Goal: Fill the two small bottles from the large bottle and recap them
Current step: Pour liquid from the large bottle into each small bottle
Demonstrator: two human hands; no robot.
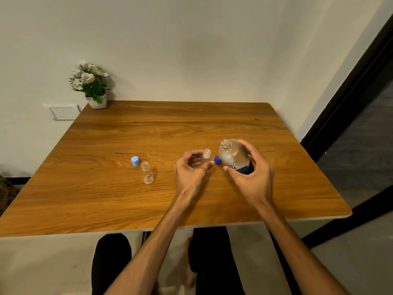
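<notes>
My right hand (253,177) grips the large clear bottle (232,155) around its blue label. That bottle is uncapped and leans with its open mouth toward the upper left. Just left of it stands an open small bottle (207,154), which my left hand (190,171) holds between curled fingers and thumb. A dark blue cap (217,160) lies on the table between these two bottles. Farther left a second small bottle (147,173) stands open, with a light blue cap (135,161) beside it.
The wooden table (127,209) stands against a white wall. A white pot of flowers (93,86) sits at its back left corner. My knees show below the table's near edge, and a dark door frame runs along the right.
</notes>
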